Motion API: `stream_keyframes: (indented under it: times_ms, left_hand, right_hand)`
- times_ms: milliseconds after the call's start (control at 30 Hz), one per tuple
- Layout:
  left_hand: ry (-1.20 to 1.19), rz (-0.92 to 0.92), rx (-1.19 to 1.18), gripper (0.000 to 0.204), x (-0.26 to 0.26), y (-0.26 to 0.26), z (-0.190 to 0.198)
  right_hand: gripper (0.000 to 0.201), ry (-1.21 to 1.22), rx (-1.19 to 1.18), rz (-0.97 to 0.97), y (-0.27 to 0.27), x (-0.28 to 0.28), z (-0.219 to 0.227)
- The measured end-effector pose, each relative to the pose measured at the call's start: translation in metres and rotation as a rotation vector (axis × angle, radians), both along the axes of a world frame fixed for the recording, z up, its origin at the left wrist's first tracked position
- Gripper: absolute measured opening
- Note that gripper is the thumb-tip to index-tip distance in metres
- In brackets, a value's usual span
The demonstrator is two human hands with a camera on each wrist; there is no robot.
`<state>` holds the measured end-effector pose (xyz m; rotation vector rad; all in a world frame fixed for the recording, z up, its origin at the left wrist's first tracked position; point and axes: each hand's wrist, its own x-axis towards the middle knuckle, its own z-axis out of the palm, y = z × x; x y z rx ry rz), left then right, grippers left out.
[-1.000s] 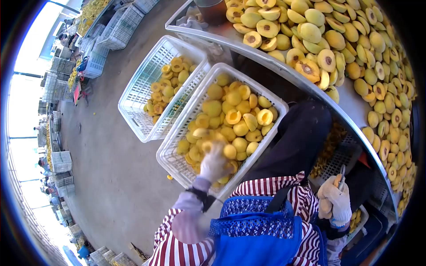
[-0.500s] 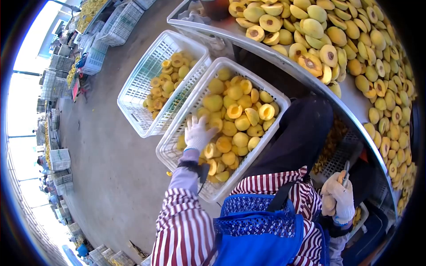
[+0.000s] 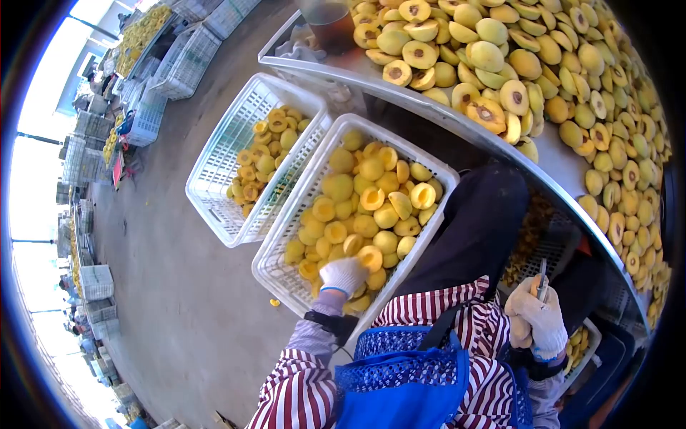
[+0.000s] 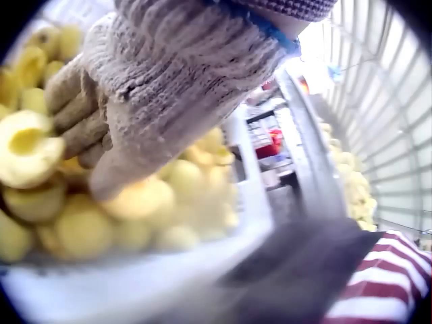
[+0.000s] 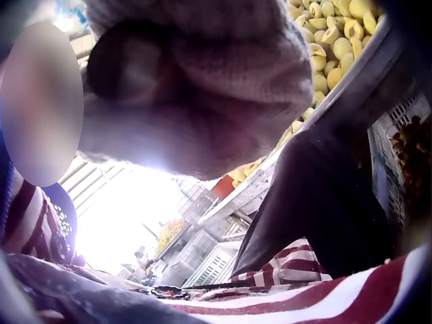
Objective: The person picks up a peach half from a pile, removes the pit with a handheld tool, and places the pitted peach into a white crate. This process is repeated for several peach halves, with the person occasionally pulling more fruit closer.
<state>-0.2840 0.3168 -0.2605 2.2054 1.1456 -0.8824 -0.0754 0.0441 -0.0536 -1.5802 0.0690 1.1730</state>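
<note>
My left hand (image 3: 345, 274), in a white knit glove, is down in the near white basket (image 3: 280, 275) of yellow peach halves. Its fingers (image 4: 77, 111) curl around a hollowed peach half (image 4: 27, 147) at the basket's near corner. My right hand (image 3: 537, 314), also gloved, is held by my right hip beside the striped shirt. It grips a small knife (image 3: 542, 280) with an orange handle, blade pointing up. The right wrist view shows only the blurred glove (image 5: 196, 81) close up.
A second white basket (image 3: 214, 161) with fewer peach halves stands beside the near one. A steel table (image 3: 564, 168) carries a big heap of halved peaches (image 3: 564, 79) and a dark jar (image 3: 330, 21). Under the table is a crate of pits (image 3: 532, 236). Stacked crates line the concrete floor at left.
My left hand reached to the basket's left middle, then pulled back to the near corner and closed on a peach half. The right hand with the knife has barely moved.
</note>
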Motion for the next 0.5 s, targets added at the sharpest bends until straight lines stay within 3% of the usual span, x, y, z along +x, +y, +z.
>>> stream_keyframes:
  times_ms: [33,100,167,233,300,367,400,500]
  left_hand:
    - [0.036,0.019,0.001,0.042,0.025,-0.001,0.016]
    - [-0.329,-0.038,0.097,0.047,0.054,-0.004,0.008]
    - [-0.699,-0.021,0.299,0.052,0.079,-0.013,-0.044]
    - [-0.558,-0.002,0.259,0.059,0.106,-0.025,-0.050]
    - [-0.455,-0.190,0.194,0.042,0.113,-0.031,-0.025]
    - [-0.420,-0.515,0.156,0.034,0.111,-0.027,-0.023]
    - [-0.608,-0.531,0.158,0.026,0.098,-0.023,-0.043]
    - [-0.949,0.082,-0.004,0.025,0.066,-0.002,-0.038]
  right_hand:
    - [0.016,-0.003,0.000,-0.016,-0.003,-0.001,0.001]
    - [0.016,-0.024,-0.007,-0.029,-0.008,-0.003,0.002]
    - [0.016,-0.055,-0.020,-0.029,-0.009,-0.006,-0.001]
    - [0.017,-0.055,-0.010,-0.003,-0.010,-0.008,0.000]
    - [0.016,-0.045,-0.010,0.014,-0.009,-0.008,0.001]
    - [0.016,-0.024,-0.017,0.015,-0.007,-0.008,0.001]
    - [0.016,-0.043,-0.013,0.012,-0.008,-0.007,0.000]
    - [0.015,-0.053,-0.010,-0.012,-0.014,-0.006,-0.003]
